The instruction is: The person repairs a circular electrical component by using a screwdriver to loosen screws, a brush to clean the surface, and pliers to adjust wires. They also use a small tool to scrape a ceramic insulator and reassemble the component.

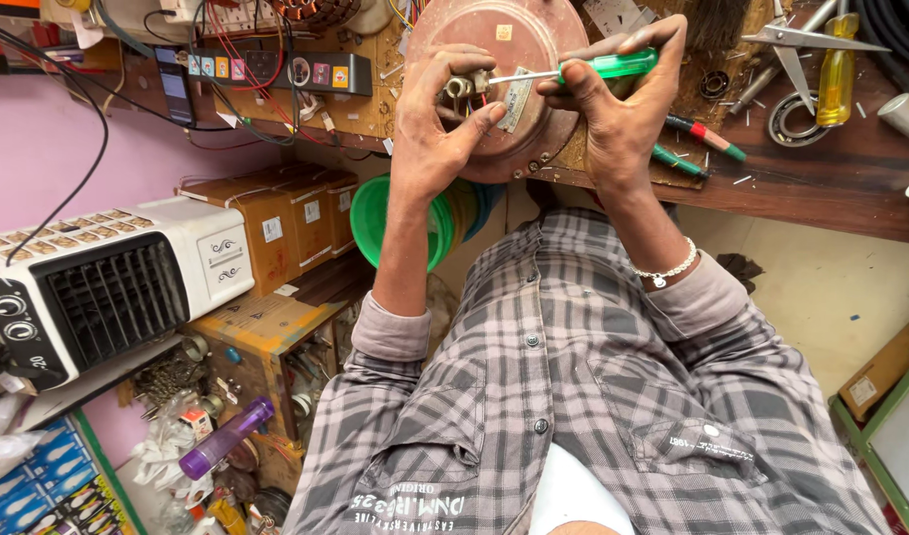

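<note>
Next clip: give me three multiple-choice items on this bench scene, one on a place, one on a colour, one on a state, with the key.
1. Where does the scissors lie?
A. on the bench, on the right of the picture
B. inside the round casing
C. on the white cooler

2. What colour is the handle of the screwdriver in the right hand?
A. red
B. green
C. black

3. What is the left hand doing?
A. resting flat on the floor
B. holding a purple bottle
C. gripping a small part at the middle of the casing

Key: 1 A, the scissors lies on the wooden bench beside a yellow-handled tool. 2 B, the clear handle in the fingers is green. 3 C, its fingers close round the part where the screwdriver tip meets it.
</note>
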